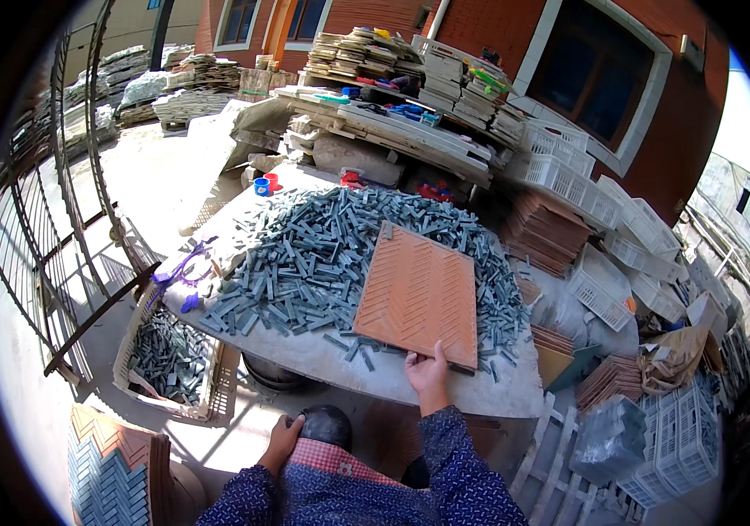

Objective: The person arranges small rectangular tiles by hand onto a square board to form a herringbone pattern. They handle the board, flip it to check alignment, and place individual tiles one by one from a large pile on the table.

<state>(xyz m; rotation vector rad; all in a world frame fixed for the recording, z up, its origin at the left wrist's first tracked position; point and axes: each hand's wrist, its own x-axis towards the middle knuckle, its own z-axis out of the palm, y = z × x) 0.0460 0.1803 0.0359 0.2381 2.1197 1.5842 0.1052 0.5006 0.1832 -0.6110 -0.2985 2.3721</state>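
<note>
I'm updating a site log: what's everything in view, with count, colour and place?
Rectangular grooved board: one, orange, over the strip heap
Small rectangular stone-like strips: too many to count, grey-blue, heaped on the table
Flat worktable: one, pale, centre
Small cups: two, blue and red, table's far left
Open plastic crate holding strips: one, cream, left ground
Board stack: one, orange, lower left
Slatted plastic crates: several, white, right
Thin board stacks: several, orange-brown, right
Flat slab stacks: several, pale, behind table
Metal bars: several, dark, left
Brick building: one, red, background
Left hand: one, blue-sleeved, beside a dark rounded surface
Right hand: one, blue-sleeved, gripping the board's near edge
</note>
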